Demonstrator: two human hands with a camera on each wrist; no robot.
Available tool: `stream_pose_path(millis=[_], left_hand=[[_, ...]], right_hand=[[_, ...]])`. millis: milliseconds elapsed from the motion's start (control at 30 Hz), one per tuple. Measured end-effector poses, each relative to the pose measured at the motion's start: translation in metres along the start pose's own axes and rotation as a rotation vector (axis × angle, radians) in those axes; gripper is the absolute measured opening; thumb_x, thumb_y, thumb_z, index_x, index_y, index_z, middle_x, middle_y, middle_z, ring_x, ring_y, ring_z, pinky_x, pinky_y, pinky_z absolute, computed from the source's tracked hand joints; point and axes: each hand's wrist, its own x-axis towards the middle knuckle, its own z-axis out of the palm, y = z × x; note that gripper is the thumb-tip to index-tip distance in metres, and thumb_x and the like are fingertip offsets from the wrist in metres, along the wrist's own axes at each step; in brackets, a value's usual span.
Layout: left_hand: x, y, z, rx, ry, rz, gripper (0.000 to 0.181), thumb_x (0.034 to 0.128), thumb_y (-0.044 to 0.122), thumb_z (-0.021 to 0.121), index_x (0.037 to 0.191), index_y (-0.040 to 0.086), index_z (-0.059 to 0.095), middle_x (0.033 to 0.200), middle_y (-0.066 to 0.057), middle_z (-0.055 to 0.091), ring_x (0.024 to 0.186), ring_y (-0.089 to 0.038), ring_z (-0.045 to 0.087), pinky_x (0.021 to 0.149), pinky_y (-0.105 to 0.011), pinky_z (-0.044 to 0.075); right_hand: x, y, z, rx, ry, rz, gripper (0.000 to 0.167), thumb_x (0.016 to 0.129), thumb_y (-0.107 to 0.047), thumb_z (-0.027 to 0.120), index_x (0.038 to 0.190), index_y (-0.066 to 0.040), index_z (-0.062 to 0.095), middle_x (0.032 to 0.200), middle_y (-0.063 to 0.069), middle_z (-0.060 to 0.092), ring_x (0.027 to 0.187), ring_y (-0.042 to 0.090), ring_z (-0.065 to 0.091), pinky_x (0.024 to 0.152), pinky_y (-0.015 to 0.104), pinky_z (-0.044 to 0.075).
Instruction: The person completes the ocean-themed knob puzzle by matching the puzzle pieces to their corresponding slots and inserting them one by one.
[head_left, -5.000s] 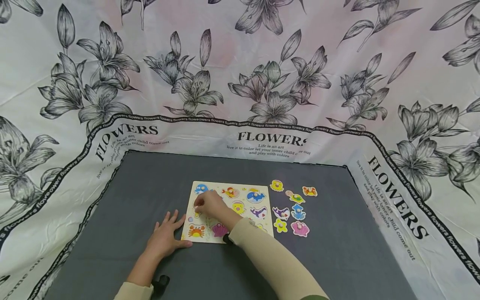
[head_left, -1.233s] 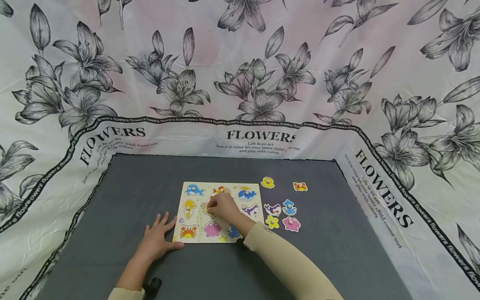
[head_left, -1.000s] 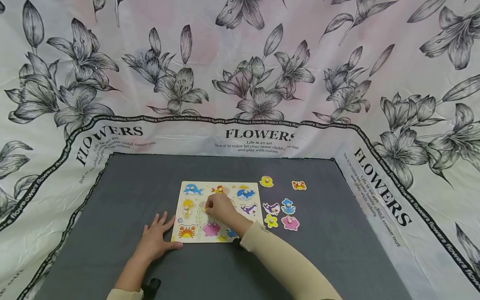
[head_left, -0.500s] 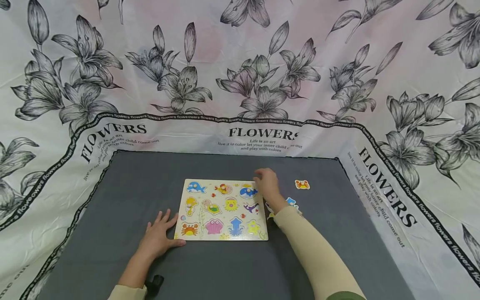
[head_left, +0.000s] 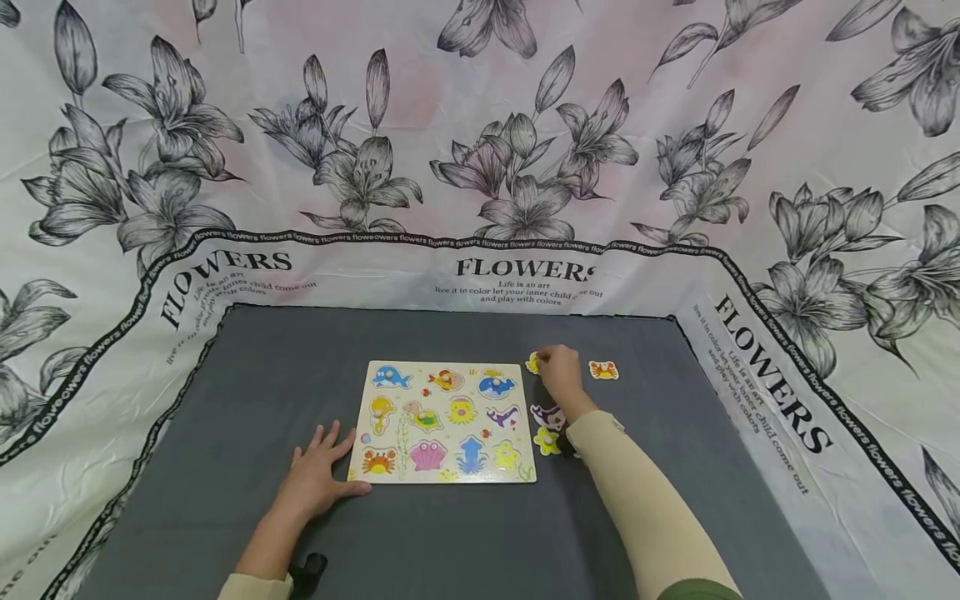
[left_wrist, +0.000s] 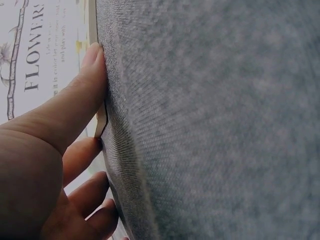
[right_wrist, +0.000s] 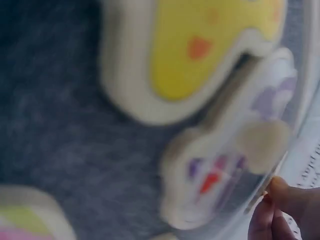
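My right hand pinches a yellow octopus puzzle piece just off the upper right corner of the puzzle board. Its thumb and fingertips meet on a thin edge in the right wrist view. My left hand rests spread at the board's lower left corner, thumb along the front edge and fingers beside the left edge. The board bears sea animal pictures; a turtle piece, a seahorse piece and a blue whale piece lie in it.
Right of the board lie a crab piece, a purple whale piece and a yellow star piece. My right forearm covers other pieces there. Grey cloth covers the table; a flowered sheet hangs behind.
Earlier, my right hand was over the board's middle, where the turtle piece now lies. It has moved right to the yellow octopus piece. My left hand has stayed at the corner.
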Motion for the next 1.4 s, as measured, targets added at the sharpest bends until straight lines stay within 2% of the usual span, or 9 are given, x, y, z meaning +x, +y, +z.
stream_pose_path(millis=[133, 367, 567, 700, 833, 967, 1133, 1267, 1400], left_hand=[[-0.002, 0.001, 0.0, -0.007, -0.008, 0.0, 0.108, 0.0713, 0.048, 0.088, 0.156, 0.006, 0.036, 0.165, -0.026, 0.018, 0.153, -0.05, 0.007, 0.117, -0.073, 0.007], [-0.003, 0.002, -0.001, 0.002, 0.0, 0.01, 0.108, 0.0711, 0.05, 0.087, 0.156, 0.005, 0.037, 0.164, -0.027, 0.019, 0.152, -0.051, 0.008, 0.117, -0.074, 0.008], [-0.003, 0.0, 0.003, -0.013, -0.027, -0.004, 0.109, 0.0709, 0.052, 0.087, 0.156, 0.006, 0.036, 0.164, -0.027, 0.017, 0.152, -0.051, 0.007, 0.117, -0.074, 0.007], [-0.002, -0.001, 0.004, -0.02, -0.014, -0.002, 0.11, 0.0696, 0.053, 0.087, 0.155, 0.005, 0.037, 0.164, -0.028, 0.019, 0.152, -0.051, 0.008, 0.116, -0.075, 0.008], [-0.001, -0.001, 0.002, -0.011, -0.012, -0.001, 0.109, 0.0705, 0.053, 0.087, 0.156, 0.005, 0.037, 0.164, -0.027, 0.018, 0.152, -0.051, 0.007, 0.116, -0.075, 0.008], [0.0, 0.002, -0.001, -0.002, -0.006, 0.011, 0.108, 0.0714, 0.051, 0.087, 0.156, 0.005, 0.037, 0.164, -0.027, 0.018, 0.152, -0.051, 0.008, 0.117, -0.074, 0.008], [0.0, 0.003, -0.002, 0.002, -0.012, 0.002, 0.109, 0.0713, 0.052, 0.087, 0.156, 0.005, 0.036, 0.164, -0.027, 0.018, 0.152, -0.051, 0.008, 0.117, -0.073, 0.008], [-0.001, 0.001, 0.0, -0.005, -0.019, -0.002, 0.111, 0.0704, 0.054, 0.086, 0.156, 0.005, 0.035, 0.164, -0.027, 0.017, 0.152, -0.051, 0.006, 0.117, -0.073, 0.007], [-0.001, -0.001, 0.002, -0.009, -0.019, 0.004, 0.112, 0.0701, 0.055, 0.086, 0.156, 0.005, 0.035, 0.164, -0.028, 0.017, 0.152, -0.051, 0.006, 0.117, -0.074, 0.006]], right_hand=[[-0.019, -0.02, -0.003, 0.099, -0.038, -0.084, 0.016, 0.094, -0.012, 0.073, 0.106, -0.004, 0.08, 0.105, 0.013, 0.077, 0.093, 0.026, 0.073, 0.077, 0.038, 0.061], [-0.065, -0.069, 0.021, 0.136, -0.299, -0.305, 0.012, 0.09, -0.015, 0.078, 0.1, -0.01, 0.083, 0.098, 0.005, 0.077, 0.082, 0.012, 0.069, 0.067, 0.024, 0.057], [-0.078, -0.086, 0.046, -0.038, -0.386, -0.303, 0.013, 0.09, -0.016, 0.078, 0.102, -0.012, 0.083, 0.102, 0.001, 0.077, 0.084, 0.009, 0.064, 0.072, 0.023, 0.054], [-0.075, -0.09, 0.049, -0.054, -0.415, -0.298, 0.013, 0.09, -0.014, 0.078, 0.102, -0.011, 0.082, 0.101, 0.002, 0.077, 0.084, 0.012, 0.064, 0.075, 0.026, 0.055], [-0.066, -0.087, 0.039, 0.04, -0.416, -0.292, 0.017, 0.091, -0.015, 0.077, 0.107, -0.011, 0.08, 0.104, 0.003, 0.074, 0.084, 0.012, 0.064, 0.073, 0.026, 0.055], [-0.057, -0.077, 0.005, 0.159, -0.275, -0.266, 0.019, 0.092, -0.017, 0.076, 0.11, -0.011, 0.079, 0.112, 0.007, 0.073, 0.093, 0.02, 0.07, 0.075, 0.032, 0.058], [-0.054, -0.051, -0.039, 0.18, -0.159, -0.183, 0.02, 0.094, -0.018, 0.074, 0.112, -0.009, 0.077, 0.111, 0.009, 0.074, 0.097, 0.025, 0.071, 0.078, 0.04, 0.06], [-0.059, -0.02, -0.056, 0.16, -0.154, -0.127, 0.019, 0.093, -0.017, 0.075, 0.11, -0.009, 0.077, 0.107, 0.008, 0.075, 0.095, 0.024, 0.071, 0.08, 0.041, 0.06], [-0.071, 0.007, -0.057, 0.112, -0.204, -0.107, 0.017, 0.09, -0.013, 0.078, 0.106, -0.008, 0.079, 0.099, 0.006, 0.076, 0.087, 0.019, 0.07, 0.074, 0.036, 0.06]])
